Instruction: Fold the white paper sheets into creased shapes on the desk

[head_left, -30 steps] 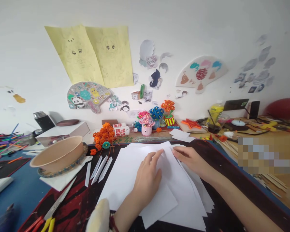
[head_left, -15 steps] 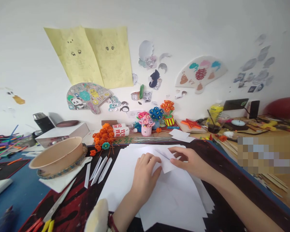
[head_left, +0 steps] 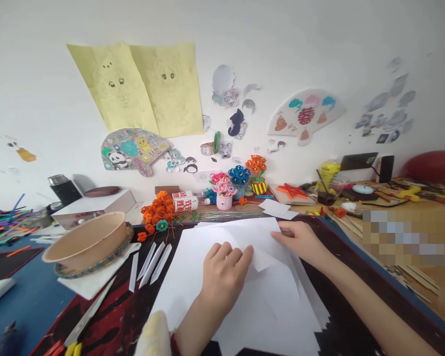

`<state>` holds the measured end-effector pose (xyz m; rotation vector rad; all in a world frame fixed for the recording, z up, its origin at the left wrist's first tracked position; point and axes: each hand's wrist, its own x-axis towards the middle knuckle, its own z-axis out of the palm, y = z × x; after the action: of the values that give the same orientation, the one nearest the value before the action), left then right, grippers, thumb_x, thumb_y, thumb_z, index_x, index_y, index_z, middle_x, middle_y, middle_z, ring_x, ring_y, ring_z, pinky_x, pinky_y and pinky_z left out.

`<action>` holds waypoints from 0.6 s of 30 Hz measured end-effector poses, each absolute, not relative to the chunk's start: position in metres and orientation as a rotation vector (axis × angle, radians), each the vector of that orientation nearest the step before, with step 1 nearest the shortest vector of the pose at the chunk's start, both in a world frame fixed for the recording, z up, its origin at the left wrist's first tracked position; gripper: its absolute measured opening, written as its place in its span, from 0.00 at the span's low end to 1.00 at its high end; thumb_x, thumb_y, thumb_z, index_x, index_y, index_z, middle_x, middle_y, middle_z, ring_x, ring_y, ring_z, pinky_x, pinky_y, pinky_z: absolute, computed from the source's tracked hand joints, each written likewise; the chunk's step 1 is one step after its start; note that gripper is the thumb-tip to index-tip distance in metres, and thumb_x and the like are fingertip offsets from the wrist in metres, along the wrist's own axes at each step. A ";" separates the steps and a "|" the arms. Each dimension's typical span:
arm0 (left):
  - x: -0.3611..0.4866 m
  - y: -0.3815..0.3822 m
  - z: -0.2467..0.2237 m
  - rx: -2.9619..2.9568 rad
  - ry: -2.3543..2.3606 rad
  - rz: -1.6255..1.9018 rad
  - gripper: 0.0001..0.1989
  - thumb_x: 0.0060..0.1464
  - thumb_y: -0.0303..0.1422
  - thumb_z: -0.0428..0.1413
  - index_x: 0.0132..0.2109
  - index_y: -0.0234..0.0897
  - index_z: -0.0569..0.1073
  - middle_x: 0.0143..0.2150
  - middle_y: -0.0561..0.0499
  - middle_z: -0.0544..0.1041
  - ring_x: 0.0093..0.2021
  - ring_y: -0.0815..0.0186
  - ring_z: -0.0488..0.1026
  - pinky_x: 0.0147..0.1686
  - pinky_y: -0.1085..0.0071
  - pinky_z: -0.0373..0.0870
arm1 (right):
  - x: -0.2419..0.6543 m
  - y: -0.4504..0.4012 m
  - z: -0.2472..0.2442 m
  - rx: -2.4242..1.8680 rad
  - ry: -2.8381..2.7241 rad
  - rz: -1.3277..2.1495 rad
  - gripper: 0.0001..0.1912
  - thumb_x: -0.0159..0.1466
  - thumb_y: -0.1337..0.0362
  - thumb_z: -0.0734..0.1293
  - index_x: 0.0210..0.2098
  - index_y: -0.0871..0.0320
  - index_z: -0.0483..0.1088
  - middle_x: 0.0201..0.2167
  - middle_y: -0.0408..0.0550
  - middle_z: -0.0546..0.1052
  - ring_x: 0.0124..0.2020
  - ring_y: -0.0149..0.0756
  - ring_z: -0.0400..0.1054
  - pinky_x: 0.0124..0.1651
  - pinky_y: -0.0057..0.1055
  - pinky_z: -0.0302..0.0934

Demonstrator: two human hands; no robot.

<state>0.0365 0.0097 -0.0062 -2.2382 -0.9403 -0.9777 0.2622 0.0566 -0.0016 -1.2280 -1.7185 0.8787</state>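
A stack of large white paper sheets (head_left: 185, 262) lies in front of me. Over it, my left hand (head_left: 224, 272) is closed, with curled fingers and the thumb against a small white piece of paper (head_left: 265, 259). Part of that piece is hidden behind the hand. My right hand (head_left: 298, 242) pinches the upper right edge of a large white sheet (head_left: 263, 230), which looks slightly raised. Several folded white paper strips (head_left: 155, 264) rest on the dark mat to the left.
Scissors (head_left: 92, 306) and a beige bowl (head_left: 85, 237) are on the left. Behind the paper stand orange flowers (head_left: 159, 212), a bottle (head_left: 185, 202) and a pink flower pot (head_left: 224, 200). Wooden sticks (head_left: 411, 277) and a drink cup (head_left: 326, 198) are on the right.
My right hand has let go of the small paper, moved right and taken the large sheet's edge. The small paper has dropped lower, and my left fingers have curled in more.
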 end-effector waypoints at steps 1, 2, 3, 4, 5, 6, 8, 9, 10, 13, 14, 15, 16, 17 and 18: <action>0.036 0.008 -0.004 -2.223 -0.913 -1.013 0.10 0.59 0.20 0.52 0.44 0.35 0.72 0.22 0.54 0.72 0.23 0.67 0.63 0.24 0.67 0.52 | 0.265 0.060 -0.005 -1.248 -1.717 0.848 0.16 0.56 0.52 0.67 0.32 0.60 0.77 0.29 0.49 0.80 0.37 0.51 0.74 0.37 0.39 0.67; 0.036 0.006 -0.002 -2.213 -0.897 -1.045 0.09 0.59 0.20 0.52 0.44 0.35 0.72 0.22 0.55 0.73 0.22 0.67 0.63 0.23 0.67 0.52 | 0.268 0.063 -0.009 -1.277 -1.717 0.802 0.16 0.56 0.52 0.67 0.31 0.59 0.77 0.29 0.48 0.80 0.36 0.51 0.74 0.36 0.38 0.67; 0.036 0.004 0.001 -2.210 -0.893 -1.071 0.09 0.59 0.21 0.52 0.44 0.35 0.72 0.22 0.55 0.73 0.21 0.68 0.63 0.23 0.67 0.51 | 0.270 0.066 -0.013 -1.297 -1.725 0.761 0.16 0.57 0.52 0.67 0.31 0.59 0.77 0.28 0.48 0.80 0.35 0.50 0.74 0.36 0.38 0.67; 0.036 0.002 0.002 -2.217 -0.902 -1.091 0.08 0.59 0.21 0.52 0.43 0.35 0.72 0.22 0.55 0.74 0.21 0.69 0.64 0.22 0.68 0.52 | 0.271 0.069 -0.016 -1.315 -1.726 0.728 0.15 0.57 0.53 0.66 0.31 0.59 0.77 0.27 0.47 0.80 0.34 0.49 0.74 0.35 0.37 0.66; 0.036 0.001 0.003 -2.230 -0.926 -1.109 0.08 0.60 0.22 0.52 0.44 0.35 0.73 0.22 0.55 0.74 0.21 0.69 0.65 0.22 0.68 0.53 | 0.272 0.071 -0.018 -1.328 -1.729 0.700 0.15 0.57 0.53 0.66 0.32 0.58 0.77 0.27 0.47 0.79 0.33 0.48 0.73 0.34 0.36 0.66; 0.037 0.001 0.004 -2.248 -0.963 -1.128 0.09 0.60 0.22 0.51 0.44 0.35 0.73 0.22 0.55 0.75 0.21 0.69 0.66 0.22 0.69 0.54 | 0.273 0.073 -0.020 -1.337 -1.730 0.677 0.15 0.57 0.53 0.67 0.33 0.58 0.77 0.28 0.47 0.79 0.33 0.47 0.73 0.34 0.36 0.66; 0.039 0.002 0.003 -2.295 -1.063 -1.169 0.12 0.60 0.22 0.49 0.45 0.37 0.74 0.22 0.55 0.75 0.21 0.70 0.68 0.22 0.71 0.57 | 0.274 0.075 -0.021 -1.357 -1.709 0.616 0.17 0.57 0.54 0.66 0.41 0.58 0.76 0.34 0.49 0.79 0.35 0.45 0.71 0.37 0.37 0.65; 0.040 0.004 0.003 -2.319 -1.121 -1.192 0.13 0.60 0.23 0.48 0.46 0.37 0.74 0.23 0.55 0.76 0.21 0.70 0.69 0.23 0.72 0.59 | 0.274 0.074 -0.019 -1.372 -1.685 0.559 0.20 0.57 0.55 0.66 0.45 0.58 0.74 0.37 0.50 0.78 0.36 0.44 0.70 0.39 0.38 0.64; 0.041 0.007 0.003 -2.343 -1.183 -1.212 0.13 0.60 0.23 0.48 0.46 0.38 0.75 0.23 0.55 0.76 0.21 0.70 0.70 0.23 0.73 0.60 | 0.274 0.073 -0.016 -1.382 -1.654 0.480 0.21 0.58 0.55 0.66 0.48 0.58 0.72 0.39 0.51 0.77 0.36 0.43 0.69 0.40 0.38 0.63; 0.045 0.018 0.006 -2.430 -1.392 -1.217 0.15 0.58 0.25 0.50 0.50 0.39 0.74 0.27 0.54 0.79 0.24 0.68 0.74 0.27 0.73 0.65 | 0.271 0.059 0.001 -1.315 -1.590 0.214 0.15 0.60 0.55 0.64 0.43 0.57 0.72 0.34 0.49 0.74 0.31 0.39 0.65 0.37 0.35 0.61; 0.047 0.022 0.009 -2.460 -1.470 -1.206 0.16 0.58 0.25 0.51 0.51 0.40 0.74 0.28 0.54 0.79 0.26 0.67 0.75 0.28 0.73 0.67 | 0.268 0.052 0.008 -1.246 -1.604 0.195 0.11 0.62 0.56 0.63 0.38 0.56 0.72 0.31 0.48 0.74 0.29 0.38 0.64 0.35 0.34 0.60; 0.050 0.026 0.012 -2.489 -1.538 -1.195 0.17 0.58 0.27 0.51 0.53 0.41 0.73 0.29 0.54 0.80 0.27 0.66 0.76 0.30 0.72 0.68 | 0.264 0.043 0.014 -1.182 -1.615 0.176 0.10 0.63 0.56 0.63 0.34 0.55 0.72 0.29 0.47 0.74 0.28 0.37 0.64 0.33 0.33 0.60; 0.052 0.030 0.015 -2.515 -1.591 -1.189 0.18 0.58 0.28 0.52 0.54 0.42 0.72 0.30 0.55 0.81 0.28 0.66 0.77 0.31 0.71 0.69 | 0.259 0.035 0.020 -1.151 -1.622 0.137 0.10 0.64 0.57 0.63 0.33 0.55 0.72 0.27 0.47 0.74 0.27 0.37 0.64 0.32 0.33 0.59; 0.054 0.033 0.019 -2.532 -1.623 -1.193 0.18 0.58 0.29 0.52 0.55 0.43 0.71 0.32 0.55 0.81 0.28 0.66 0.77 0.33 0.71 0.69 | 0.252 0.027 0.024 -1.123 -1.662 0.111 0.10 0.65 0.58 0.62 0.33 0.55 0.72 0.26 0.47 0.74 0.27 0.37 0.65 0.33 0.33 0.59; 0.056 0.036 0.022 -2.541 -1.633 -1.201 0.18 0.58 0.29 0.52 0.56 0.44 0.71 0.33 0.55 0.82 0.28 0.66 0.77 0.33 0.71 0.69 | 0.245 0.020 0.026 -1.065 -1.763 0.119 0.10 0.66 0.59 0.61 0.32 0.54 0.72 0.27 0.47 0.74 0.28 0.38 0.66 0.34 0.34 0.59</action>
<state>0.0560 0.0358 0.0222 -2.5409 -1.6329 -1.2009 0.2450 0.0199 0.0263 -1.0649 -1.7627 0.1186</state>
